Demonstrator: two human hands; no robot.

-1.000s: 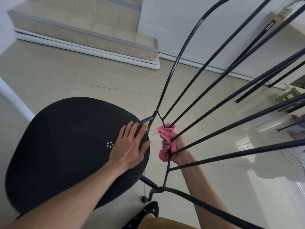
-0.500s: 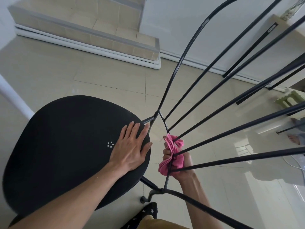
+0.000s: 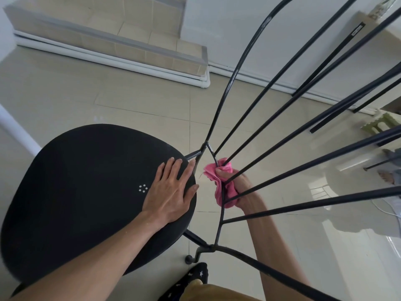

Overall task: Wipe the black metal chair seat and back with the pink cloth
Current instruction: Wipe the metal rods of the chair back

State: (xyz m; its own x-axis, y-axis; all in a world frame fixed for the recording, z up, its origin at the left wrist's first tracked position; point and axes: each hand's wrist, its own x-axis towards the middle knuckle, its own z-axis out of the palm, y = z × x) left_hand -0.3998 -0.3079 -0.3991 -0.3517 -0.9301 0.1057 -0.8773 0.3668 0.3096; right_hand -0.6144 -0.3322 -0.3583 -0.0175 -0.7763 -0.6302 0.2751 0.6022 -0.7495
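Observation:
The black round chair seat [image 3: 86, 187] fills the lower left, with a small ring of white dots near its middle. My left hand [image 3: 171, 192] lies flat on the seat's right edge, fingers straight. The chair back [image 3: 271, 131] is a fan of thin black metal rods spreading up and right from the seat's rear. My right hand [image 3: 240, 187] reaches in behind the rods and grips the bunched pink cloth [image 3: 219, 183] around the curved bar at the base of the fan. The rods cross in front of that hand and partly hide it.
Pale floor tiles surround the chair. A tiled step [image 3: 121, 40] with white pipes along its foot runs across the back. A white wall stands at the back right. A small green stool [image 3: 377, 124] and another person's bare foot [image 3: 388, 177] are at the right edge. My dark sock [image 3: 195, 276] is beside the chair leg.
My right hand slid the pink cloth down the curved base bar and then back up it. My left hand stayed flat on the seat.

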